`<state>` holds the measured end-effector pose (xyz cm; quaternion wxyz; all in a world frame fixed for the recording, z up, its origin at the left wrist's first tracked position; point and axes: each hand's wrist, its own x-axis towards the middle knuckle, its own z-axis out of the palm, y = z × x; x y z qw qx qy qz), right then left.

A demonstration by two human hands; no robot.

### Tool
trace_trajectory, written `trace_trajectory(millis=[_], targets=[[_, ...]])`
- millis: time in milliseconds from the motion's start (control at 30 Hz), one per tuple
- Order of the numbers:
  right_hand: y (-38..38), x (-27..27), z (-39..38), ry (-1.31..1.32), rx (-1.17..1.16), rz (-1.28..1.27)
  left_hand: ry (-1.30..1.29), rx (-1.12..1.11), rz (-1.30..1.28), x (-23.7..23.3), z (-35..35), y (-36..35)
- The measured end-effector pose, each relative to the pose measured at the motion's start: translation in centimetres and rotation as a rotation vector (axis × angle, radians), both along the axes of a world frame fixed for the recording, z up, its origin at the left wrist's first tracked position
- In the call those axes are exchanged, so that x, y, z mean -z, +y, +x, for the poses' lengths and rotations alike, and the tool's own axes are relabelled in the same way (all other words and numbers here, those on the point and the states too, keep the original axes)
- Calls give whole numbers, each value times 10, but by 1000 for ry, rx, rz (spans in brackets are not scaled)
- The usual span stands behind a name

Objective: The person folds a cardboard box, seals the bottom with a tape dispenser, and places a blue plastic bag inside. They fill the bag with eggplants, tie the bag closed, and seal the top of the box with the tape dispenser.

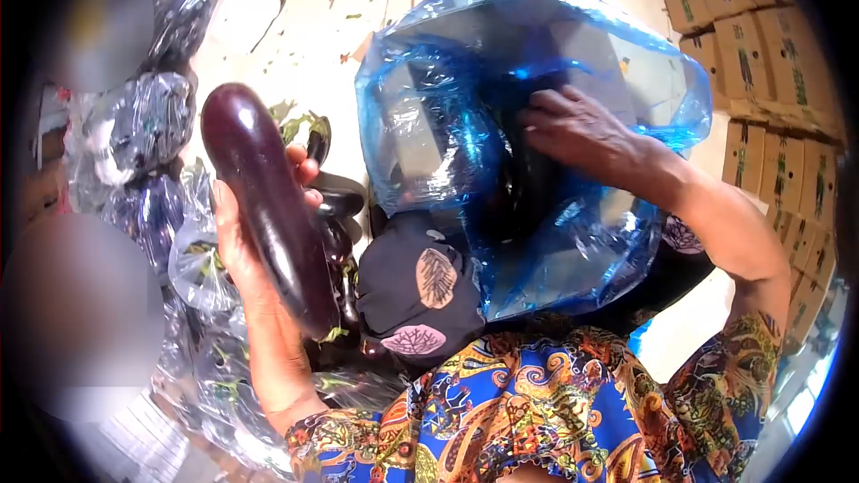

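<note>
A large dark purple eggplant [268,197] lies along my left hand [234,237], whose fingers wrap round it from below, its rounded end pointing up and away. My right hand [573,125] reaches into the open blue plastic bag [429,143], its fingers curled down. Dark eggplants [514,183] show inside the bag under that hand; whether its fingertips grip one is hidden. Several more eggplants [338,203] lie on the floor between my left hand and the bag.
Clear plastic bags of eggplants [134,125] line the left side. Stacked cardboard boxes [778,63] stand at the right. A white sheet [246,13] and scattered leaf bits are on the floor ahead. My patterned-cloth knee [420,291] is beside the blue bag.
</note>
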<state>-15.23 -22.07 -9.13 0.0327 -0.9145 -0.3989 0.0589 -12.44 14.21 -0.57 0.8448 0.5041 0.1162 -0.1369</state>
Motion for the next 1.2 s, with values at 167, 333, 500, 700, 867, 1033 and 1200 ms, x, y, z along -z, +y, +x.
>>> trace_trajectory(millis=[167,333,500,700,867,1033,1200], targets=[[8,8,8,198,14,-334,205,354,372,-70,-2,-68],[-10,33,-4,-38,-17,-236,389,826,382,-63,15,-115],[18,-8,-32,273,-29,-423,406,918,584,10,6,-151],[15,-59,-57,645,-1,-128,501,650,458,81,33,-191],[17,-77,-49,645,43,-97,182,705,890,145,14,-208],[20,-56,-50,500,145,19,-33,1089,844,128,23,-171],[30,-24,-39,191,72,127,-157,1465,432,56,42,-144]])
